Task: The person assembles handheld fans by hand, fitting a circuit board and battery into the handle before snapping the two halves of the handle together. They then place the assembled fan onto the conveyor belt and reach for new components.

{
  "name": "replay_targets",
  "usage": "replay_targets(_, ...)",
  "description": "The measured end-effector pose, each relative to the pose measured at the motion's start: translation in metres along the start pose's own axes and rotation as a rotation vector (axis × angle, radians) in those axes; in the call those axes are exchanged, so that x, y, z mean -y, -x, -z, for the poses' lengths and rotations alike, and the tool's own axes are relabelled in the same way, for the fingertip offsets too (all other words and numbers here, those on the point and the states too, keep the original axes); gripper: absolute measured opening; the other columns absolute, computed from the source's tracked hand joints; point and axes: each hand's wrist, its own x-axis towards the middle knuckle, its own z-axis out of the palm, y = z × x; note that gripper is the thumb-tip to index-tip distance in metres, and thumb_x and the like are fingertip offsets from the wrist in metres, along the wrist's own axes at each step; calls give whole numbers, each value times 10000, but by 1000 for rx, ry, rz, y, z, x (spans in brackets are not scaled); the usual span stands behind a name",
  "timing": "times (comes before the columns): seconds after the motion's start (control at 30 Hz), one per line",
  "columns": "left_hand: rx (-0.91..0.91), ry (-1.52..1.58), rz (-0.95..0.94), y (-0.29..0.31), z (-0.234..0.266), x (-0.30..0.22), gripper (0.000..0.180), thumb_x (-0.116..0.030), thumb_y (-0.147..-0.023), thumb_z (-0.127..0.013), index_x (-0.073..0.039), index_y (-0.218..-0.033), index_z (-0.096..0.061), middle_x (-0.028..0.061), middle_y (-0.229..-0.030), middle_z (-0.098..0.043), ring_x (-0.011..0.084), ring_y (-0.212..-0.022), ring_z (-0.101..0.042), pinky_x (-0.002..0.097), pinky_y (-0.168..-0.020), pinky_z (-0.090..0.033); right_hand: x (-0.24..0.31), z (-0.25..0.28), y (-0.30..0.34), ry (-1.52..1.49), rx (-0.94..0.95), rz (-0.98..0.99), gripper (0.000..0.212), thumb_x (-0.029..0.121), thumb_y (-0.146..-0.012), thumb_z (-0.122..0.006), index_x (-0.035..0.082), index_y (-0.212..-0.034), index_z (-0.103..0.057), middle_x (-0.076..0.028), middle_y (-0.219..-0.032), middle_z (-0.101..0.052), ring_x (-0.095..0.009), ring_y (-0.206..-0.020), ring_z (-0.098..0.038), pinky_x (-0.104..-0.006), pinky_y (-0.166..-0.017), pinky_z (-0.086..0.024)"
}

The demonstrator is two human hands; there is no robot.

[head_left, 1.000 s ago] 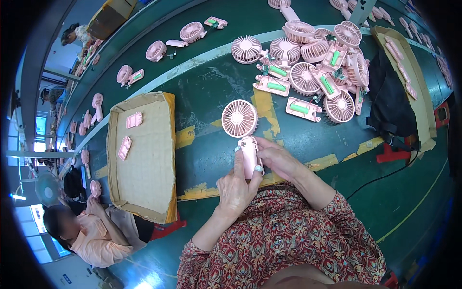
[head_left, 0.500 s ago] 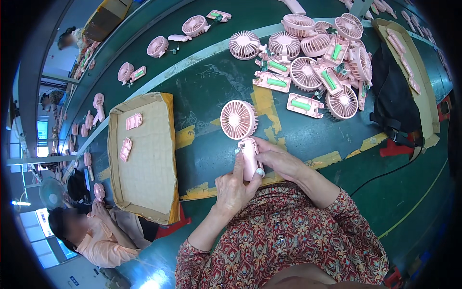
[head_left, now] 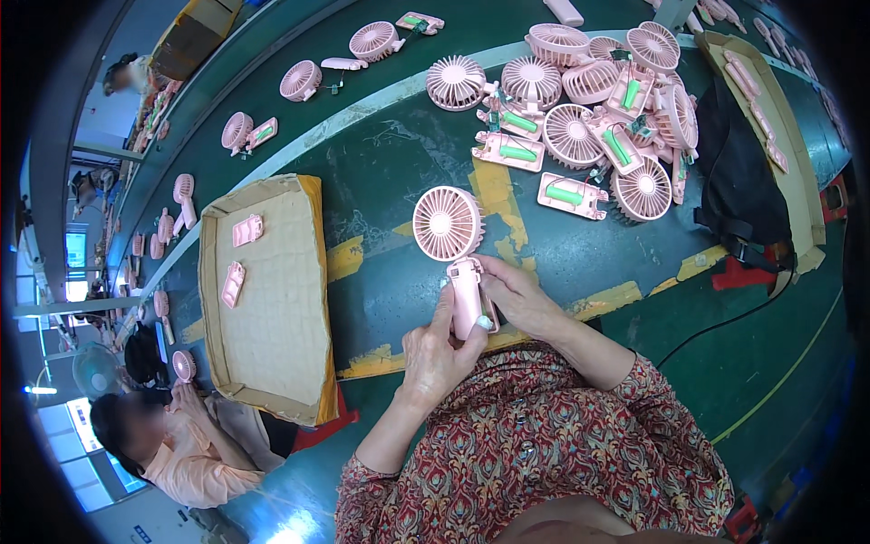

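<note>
A pink handheld fan is between my hands, its round grille pointing away from me and its handle toward my body. My left hand grips the handle's left side, with the thumb low on it and the index finger along its edge. From the right, my right hand closes round the handle near the neck; some of its fingers are hidden behind. A pile of pink fans with green batteries in opened handles lies beyond, to the right.
A shallow cardboard tray with two pink shell pieces stands at left. On the right are a black bag and another cardboard tray. A conveyor carrying fan parts runs behind. A co-worker sits at lower left.
My right thumb has shifted off the front of the handle toward its right edge. The left hand keeps its hold, and the fan stays in nearly the same place.
</note>
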Motion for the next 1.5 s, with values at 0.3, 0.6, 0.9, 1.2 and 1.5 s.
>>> replay_targets(0.3,-13,-53,-20,1,-4,-1,636,-245,-721,-667,130,-1197,-475,170,-523,-583,299,-454,-609,400,-474,-500,-2,0,-2,247,-86,29,352,128,-875,-421,-17,-1192,-477,-139,-894,-596,-186,-760,-575,-322,-695,-473)
replay_targets(0.6,-5,-22,-2,-1,-2,-5,638,-249,-730,-669,151,-1187,-472,200,-551,-592,324,-472,-615,413,-479,-499,5,5,-2,-65,87,44,374,103,-915,-390,-11,-1270,-413,-51,-1033,-550,-118,-862,-534,-253,-725,-464)
replay_targets(0.9,-14,-98,-42,2,-3,-5,630,-260,-737,-671,156,-1170,-481,194,-548,-594,309,-459,-614,407,-446,-490,19,5,-1,-273,242,-129,529,53,-839,-475,-7,-1348,-341,-73,-1204,-498,-152,-1119,-468,-285,-963,-371)
replay_targets(1.2,12,-165,-72,6,-5,-5,667,-274,-748,-668,162,-1199,-440,186,-533,-586,316,-431,-596,417,-418,-476,22,-1,5,-92,153,-125,591,13,-797,-443,-11,-1371,-304,-89,-1207,-483,-159,-1111,-459,-286,-964,-364)
replay_targets(1.5,17,-166,-100,5,-7,-4,678,-270,-751,-653,169,-1212,-417,190,-516,-577,319,-409,-582,437,-402,-465,17,-1,4,-234,158,-144,560,-2,-805,-425,-3,-1357,-335,-83,-1216,-475,-153,-1115,-453,-287,-974,-358)
